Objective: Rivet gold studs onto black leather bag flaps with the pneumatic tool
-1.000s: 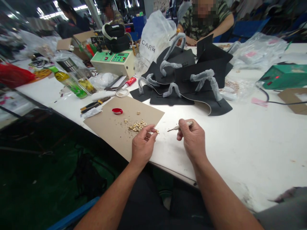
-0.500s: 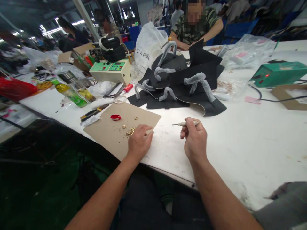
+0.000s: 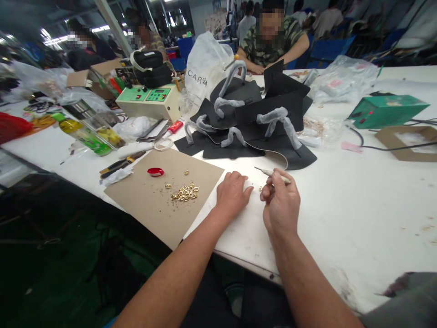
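My right hand [image 3: 282, 200] is closed around a slim, pale-handled pointed tool [image 3: 282, 177], its thin dark tip aimed left. A small gold-coloured piece [image 3: 261, 188] shows beside that hand's fingertips; whether they touch it I cannot tell. My left hand [image 3: 232, 193] is over the white table just right of the brown board, fingers bent and thumb held apart, with nothing visible between them. On the brown board [image 3: 143, 196] lies a pile of gold metal rings [image 3: 186, 193], with a couple of loose ones and a small red dish [image 3: 155, 171] nearby.
Black panels [image 3: 235, 146] with grey-wrapped handles are heaped ahead of my hands. Pliers [image 3: 119, 165], a bottle [image 3: 83, 134] and a control box [image 3: 150, 102] stand to the left. A green box [image 3: 387, 110] with a cable is at right. A person [image 3: 273, 43] sits opposite.
My left hand has moved right, off the board and away from the gold rings, closer to my right hand. The tool in my right hand has tilted, its tip now higher. The view has shifted slightly.
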`<state>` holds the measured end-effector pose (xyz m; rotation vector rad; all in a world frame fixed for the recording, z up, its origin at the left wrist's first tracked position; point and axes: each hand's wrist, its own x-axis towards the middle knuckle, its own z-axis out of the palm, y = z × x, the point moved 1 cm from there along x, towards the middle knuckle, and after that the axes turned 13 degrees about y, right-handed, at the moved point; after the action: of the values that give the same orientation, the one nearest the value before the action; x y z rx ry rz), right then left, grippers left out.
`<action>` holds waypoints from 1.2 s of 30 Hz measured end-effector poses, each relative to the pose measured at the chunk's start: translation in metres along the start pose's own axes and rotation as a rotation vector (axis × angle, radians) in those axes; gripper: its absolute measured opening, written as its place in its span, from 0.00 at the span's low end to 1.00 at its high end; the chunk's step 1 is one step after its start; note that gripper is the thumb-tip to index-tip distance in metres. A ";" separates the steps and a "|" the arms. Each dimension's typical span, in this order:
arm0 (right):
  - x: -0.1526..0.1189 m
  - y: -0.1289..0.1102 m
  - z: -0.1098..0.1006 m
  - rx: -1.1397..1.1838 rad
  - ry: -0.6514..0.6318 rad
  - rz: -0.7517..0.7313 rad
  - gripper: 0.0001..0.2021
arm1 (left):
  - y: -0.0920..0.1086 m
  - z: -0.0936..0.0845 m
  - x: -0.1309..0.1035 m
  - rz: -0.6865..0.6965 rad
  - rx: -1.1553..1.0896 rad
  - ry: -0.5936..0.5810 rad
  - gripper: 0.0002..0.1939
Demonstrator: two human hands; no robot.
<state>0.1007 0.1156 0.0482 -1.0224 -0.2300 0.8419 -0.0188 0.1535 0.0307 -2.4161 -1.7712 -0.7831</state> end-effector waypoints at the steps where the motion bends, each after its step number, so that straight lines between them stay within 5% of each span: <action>1: 0.000 0.000 0.000 0.000 0.007 0.003 0.17 | -0.002 -0.002 -0.002 -0.009 0.004 -0.004 0.16; 8: 0.004 -0.011 0.001 0.046 0.090 -0.084 0.12 | -0.007 -0.018 -0.024 -0.005 -0.078 0.003 0.19; 16: 0.006 -0.008 -0.003 0.014 0.075 -0.080 0.13 | 0.022 0.010 0.004 0.164 -0.120 -0.131 0.11; 25: -0.006 0.001 -0.001 -0.051 -0.039 -0.050 0.13 | 0.009 0.002 -0.022 -0.008 -0.313 -0.064 0.07; 28: -0.008 0.005 -0.002 -0.083 -0.083 -0.038 0.13 | -0.002 -0.012 -0.040 -0.197 -0.516 0.039 0.06; 33: -0.015 0.013 -0.002 -0.171 -0.235 0.016 0.13 | -0.020 -0.034 -0.068 -0.829 -1.123 0.095 0.09; 36: -0.023 0.018 -0.003 -0.270 -0.342 0.032 0.14 | -0.023 -0.042 -0.078 -0.992 -1.368 0.117 0.15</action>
<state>0.0780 0.1020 0.0365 -1.1296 -0.6328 1.0324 -0.0726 0.0789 0.0287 -1.3518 -2.8779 -2.8629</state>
